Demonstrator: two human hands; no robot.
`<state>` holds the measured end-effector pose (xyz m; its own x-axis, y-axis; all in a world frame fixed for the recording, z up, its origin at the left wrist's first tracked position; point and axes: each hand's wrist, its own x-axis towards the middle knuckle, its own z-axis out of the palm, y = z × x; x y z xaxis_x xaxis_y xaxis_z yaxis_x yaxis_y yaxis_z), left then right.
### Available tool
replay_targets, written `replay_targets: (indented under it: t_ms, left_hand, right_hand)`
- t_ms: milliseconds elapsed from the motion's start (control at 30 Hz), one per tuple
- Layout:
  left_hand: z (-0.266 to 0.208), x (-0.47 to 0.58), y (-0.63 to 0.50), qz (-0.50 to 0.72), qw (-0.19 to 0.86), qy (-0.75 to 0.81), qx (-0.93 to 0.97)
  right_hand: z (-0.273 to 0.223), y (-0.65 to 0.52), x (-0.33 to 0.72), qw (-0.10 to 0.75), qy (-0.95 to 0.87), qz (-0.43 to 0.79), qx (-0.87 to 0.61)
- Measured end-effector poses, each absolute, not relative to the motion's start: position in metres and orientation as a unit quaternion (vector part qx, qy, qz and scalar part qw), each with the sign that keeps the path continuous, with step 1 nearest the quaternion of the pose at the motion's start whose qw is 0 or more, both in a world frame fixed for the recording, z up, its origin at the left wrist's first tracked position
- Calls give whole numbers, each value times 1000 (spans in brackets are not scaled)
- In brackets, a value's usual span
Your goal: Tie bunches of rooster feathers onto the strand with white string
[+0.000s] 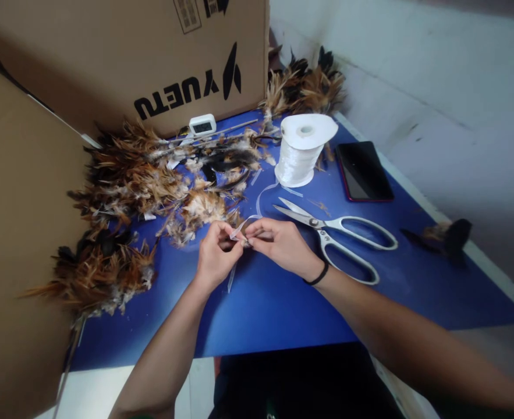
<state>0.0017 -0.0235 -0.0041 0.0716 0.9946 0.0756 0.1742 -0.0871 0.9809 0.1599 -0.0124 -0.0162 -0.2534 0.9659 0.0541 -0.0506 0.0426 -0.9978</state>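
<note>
The left hand's [217,250] thumb and forefinger were pinched on a white ribbon [243,224]; the right hand's [280,244] thumb and fingertips were closed together just beside them, though what lay between was too small to tell. The ribbon hung below the left hand at its loose end and curved away to a white spool [300,157], upright on the far side of the blue table [283,317]. Open-bladed scissors [326,223] lay right of the right hand, with a dark phone [365,171] farther right. Brown feathers [128,192] were heaped on the left; a small white display device [203,124] stood beyond, before a cardboard box [108,64].
</note>
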Motion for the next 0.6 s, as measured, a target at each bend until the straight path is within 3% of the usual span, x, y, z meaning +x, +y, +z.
replay_targets:
  t_ms: [600]
  left_hand:
    - [-20, 0, -26, 499, 241, 469, 688]
  right_hand:
    - [-11, -11, 152, 450, -432, 655, -427]
